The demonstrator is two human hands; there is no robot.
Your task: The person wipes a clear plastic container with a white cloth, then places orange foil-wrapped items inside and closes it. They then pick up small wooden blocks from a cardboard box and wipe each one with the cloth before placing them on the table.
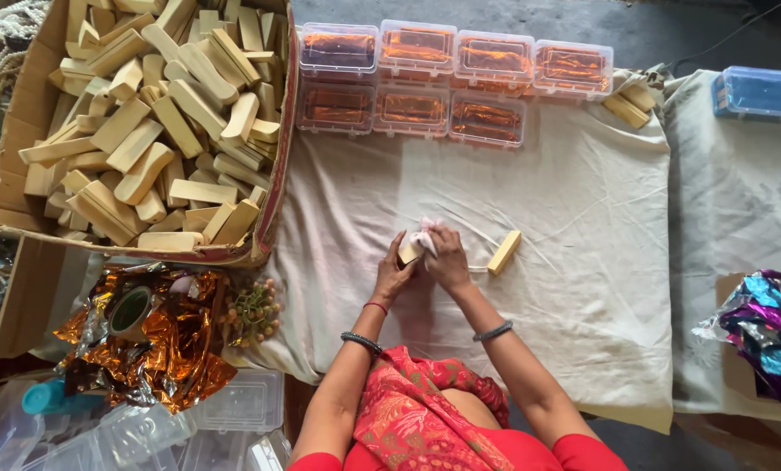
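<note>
My left hand (pixel 393 272) grips a pale wooden block (pixel 408 252) from its left side. My right hand (pixel 448 257) presses a small white cloth (pixel 424 235) against the top of that block. Both hands are together over the cream cloth sheet (pixel 548 192) spread on the work surface. A second wooden block (pixel 504 252) lies loose on the sheet just right of my right hand.
A big cardboard box (pixel 279 166) full of several wooden blocks stands at the upper left. Several clear plastic boxes (pixel 412 109) with orange foil inside line the far edge. Crumpled orange foil (pixel 159 349) and a tape roll (pixel 130 311) lie lower left; coloured foil (pixel 770 336) right.
</note>
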